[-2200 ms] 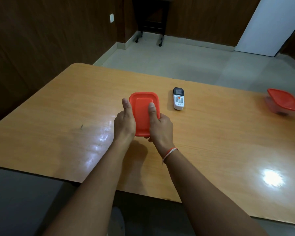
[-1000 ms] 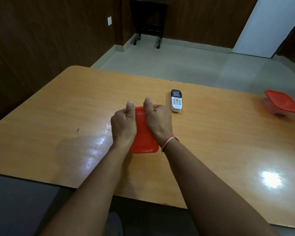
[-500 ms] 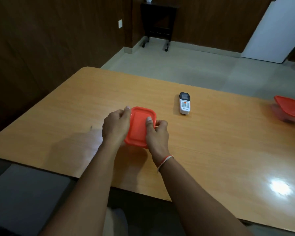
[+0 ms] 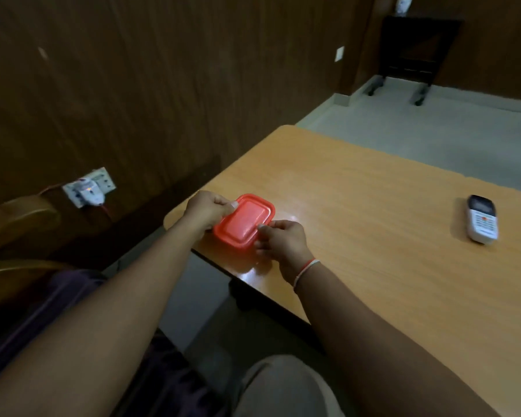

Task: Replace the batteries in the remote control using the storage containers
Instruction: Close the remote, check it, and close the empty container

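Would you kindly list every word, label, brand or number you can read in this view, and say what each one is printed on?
No text can be read in this view.
Remote control: markings on the buttons and a line under the display are too small and blurred to read.
Red container lid, gripped by the left hand and right hand: no print visible.
Wall socket: no legible label.

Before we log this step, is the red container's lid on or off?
On: the red lid sits over the container, gripped by both hands.
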